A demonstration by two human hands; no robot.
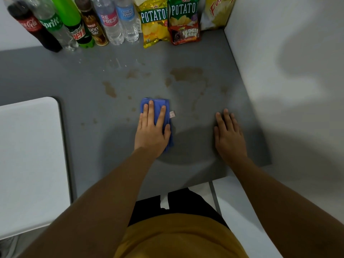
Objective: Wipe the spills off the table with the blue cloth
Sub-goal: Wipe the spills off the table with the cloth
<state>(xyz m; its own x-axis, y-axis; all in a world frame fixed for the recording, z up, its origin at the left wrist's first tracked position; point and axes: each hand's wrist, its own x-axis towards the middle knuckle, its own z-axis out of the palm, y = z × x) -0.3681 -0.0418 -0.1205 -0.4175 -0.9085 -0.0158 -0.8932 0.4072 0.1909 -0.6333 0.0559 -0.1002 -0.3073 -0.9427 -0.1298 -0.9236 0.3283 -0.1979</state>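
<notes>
A folded blue cloth [157, 106] lies on the grey table [55, 71] near its middle, with a small white tag at its right edge. My left hand [151, 129] presses flat on top of the cloth, fingers spread. My right hand [229, 135] rests flat on the bare table to the right, holding nothing. Brown spills mark the table beyond the cloth: a large patch [187, 73] at the back right, a streak [109, 89] at the left, and several small drops around them.
Several drink bottles [81, 25] and snack bags [169, 21] stand in a row along the table's far edge. A white wall [279, 62] borders the table on the right. A white surface [31, 155] sits at the left.
</notes>
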